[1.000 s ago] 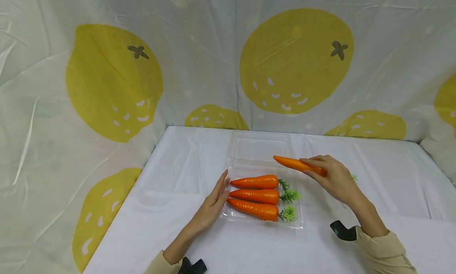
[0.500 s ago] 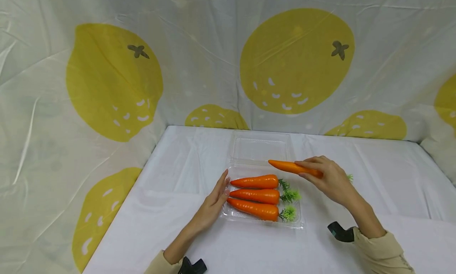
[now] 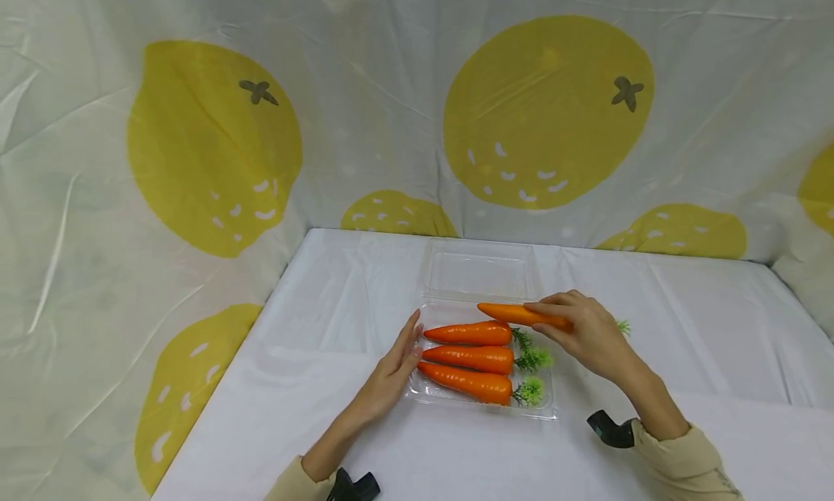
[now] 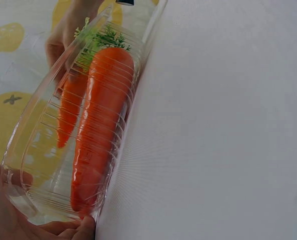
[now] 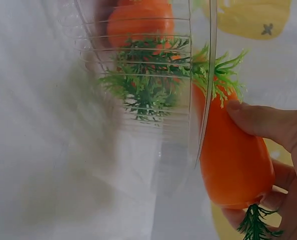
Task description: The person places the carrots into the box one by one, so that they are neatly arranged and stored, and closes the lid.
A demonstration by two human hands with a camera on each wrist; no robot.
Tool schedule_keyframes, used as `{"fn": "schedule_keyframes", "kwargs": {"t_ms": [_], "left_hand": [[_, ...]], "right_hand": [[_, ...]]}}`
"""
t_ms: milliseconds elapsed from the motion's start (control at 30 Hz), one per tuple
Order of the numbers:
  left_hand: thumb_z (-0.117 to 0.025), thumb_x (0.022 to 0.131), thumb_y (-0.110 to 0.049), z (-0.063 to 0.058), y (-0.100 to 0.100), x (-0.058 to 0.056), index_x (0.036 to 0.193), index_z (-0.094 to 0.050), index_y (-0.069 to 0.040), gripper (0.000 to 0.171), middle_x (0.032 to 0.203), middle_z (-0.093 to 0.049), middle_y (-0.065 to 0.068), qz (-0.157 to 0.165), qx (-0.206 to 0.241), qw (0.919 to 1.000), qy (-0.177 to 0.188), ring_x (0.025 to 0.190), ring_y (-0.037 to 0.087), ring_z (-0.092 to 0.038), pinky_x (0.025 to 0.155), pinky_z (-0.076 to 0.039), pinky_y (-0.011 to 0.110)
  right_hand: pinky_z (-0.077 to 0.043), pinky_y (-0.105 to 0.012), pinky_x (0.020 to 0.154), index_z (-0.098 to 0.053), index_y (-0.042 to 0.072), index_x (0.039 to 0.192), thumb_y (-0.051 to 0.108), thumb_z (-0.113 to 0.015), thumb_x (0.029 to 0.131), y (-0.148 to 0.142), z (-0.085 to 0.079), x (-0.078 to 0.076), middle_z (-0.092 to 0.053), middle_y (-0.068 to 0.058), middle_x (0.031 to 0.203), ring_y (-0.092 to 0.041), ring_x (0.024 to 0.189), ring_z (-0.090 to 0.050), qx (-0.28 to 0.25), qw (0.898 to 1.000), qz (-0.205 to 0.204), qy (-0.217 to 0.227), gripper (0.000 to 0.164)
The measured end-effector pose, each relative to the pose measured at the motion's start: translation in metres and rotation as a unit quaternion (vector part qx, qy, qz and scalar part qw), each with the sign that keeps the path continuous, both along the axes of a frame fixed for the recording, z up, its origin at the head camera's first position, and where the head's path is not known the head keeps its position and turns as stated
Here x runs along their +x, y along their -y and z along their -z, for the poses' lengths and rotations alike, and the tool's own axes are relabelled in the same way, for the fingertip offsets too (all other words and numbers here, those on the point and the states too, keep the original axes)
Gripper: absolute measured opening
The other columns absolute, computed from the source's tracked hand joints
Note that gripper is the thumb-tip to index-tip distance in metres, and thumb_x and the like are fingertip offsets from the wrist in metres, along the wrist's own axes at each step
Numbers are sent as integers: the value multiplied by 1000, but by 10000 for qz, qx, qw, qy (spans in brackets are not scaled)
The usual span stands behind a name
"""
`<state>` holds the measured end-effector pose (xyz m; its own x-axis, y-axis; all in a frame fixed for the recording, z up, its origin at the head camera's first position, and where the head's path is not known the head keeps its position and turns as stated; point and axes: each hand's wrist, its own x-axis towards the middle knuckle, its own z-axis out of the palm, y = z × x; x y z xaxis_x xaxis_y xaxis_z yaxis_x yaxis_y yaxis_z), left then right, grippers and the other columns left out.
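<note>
A clear plastic clamshell box (image 3: 449,398) lies with its lid folded back; three orange carrots with green tops are side by side in its tray, among them the nearest carrot (image 3: 465,383). My left hand (image 3: 384,385) holds the box's left end, thumb and fingers at its rim. Above the far side of the tray, my right hand (image 3: 586,334) pinches another carrot (image 3: 511,313) between thumb and fingers, its tip pointing left. In the right wrist view this carrot's thick end (image 5: 238,170) and dark green top (image 5: 256,225) show beside the clear wall.
The lid (image 3: 478,269) lies flat behind the tray. A white cloth (image 3: 704,327) covers the table. Behind and to the left hangs a pale curtain (image 3: 365,88) printed with lemons. A black device sits at each wrist.
My right hand has brought its carrot left and down, from beside the lid's right edge to above the tray's far side. My left hand and the box stay in place.
</note>
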<state>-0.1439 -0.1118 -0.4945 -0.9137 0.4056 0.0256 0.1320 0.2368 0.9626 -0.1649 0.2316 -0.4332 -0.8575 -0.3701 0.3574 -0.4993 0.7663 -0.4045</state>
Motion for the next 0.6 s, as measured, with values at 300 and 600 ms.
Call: {"fn": "schedule_keyframes", "kwargs": {"t_ms": [300, 600], "left_hand": [[-40, 113, -20, 1, 0, 0, 168, -11, -25, 62, 171, -25, 18, -51, -17, 10000, -5, 160, 31, -22, 127, -23, 53], [-40, 113, -19, 0, -1, 0, 168, -11, -23, 62, 171, -25, 18, -33, -1, 10000, -3, 160, 31, -21, 127, -23, 52]], "right_hand": [[-54, -46, 81, -78, 16, 123, 15, -82, 88, 11, 2, -3, -77, -8, 112, -28, 101, -68, 244, 9997, 14, -28, 35], [-52, -43, 82, -78, 17, 122, 16, -82, 87, 21, 3, -2, -77, -7, 112, -26, 103, -66, 397, 9990, -46, -215, 35]]}}
